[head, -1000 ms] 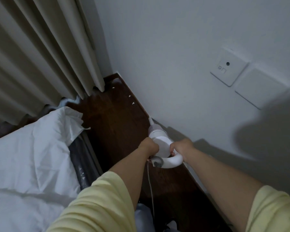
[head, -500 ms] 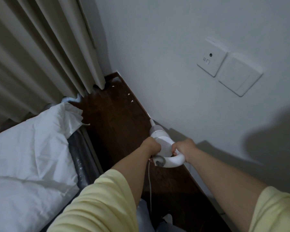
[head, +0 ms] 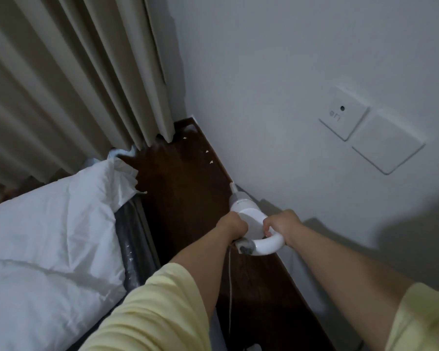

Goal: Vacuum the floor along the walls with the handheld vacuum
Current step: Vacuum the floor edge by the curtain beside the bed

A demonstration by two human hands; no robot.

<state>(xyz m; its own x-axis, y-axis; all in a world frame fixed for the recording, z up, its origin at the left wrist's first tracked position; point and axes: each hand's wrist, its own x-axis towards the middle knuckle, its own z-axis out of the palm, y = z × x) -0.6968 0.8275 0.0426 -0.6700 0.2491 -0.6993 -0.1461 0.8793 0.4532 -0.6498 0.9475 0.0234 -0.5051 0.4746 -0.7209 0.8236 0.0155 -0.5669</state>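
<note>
The white handheld vacuum with a looped handle (head: 249,219) lies low on the dark wooden floor (head: 178,188), nozzle against the white wall (head: 276,97), likely to catch the pale scraps (head: 210,162) ahead. Left hand (head: 232,228) and right hand (head: 280,224) both grasp its handle.

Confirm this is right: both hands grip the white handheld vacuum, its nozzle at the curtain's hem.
Not quite. The head view shows both hands, left hand and right hand, gripping the vacuum, but its nozzle sits at the wall's base, short of the curtain.
</note>
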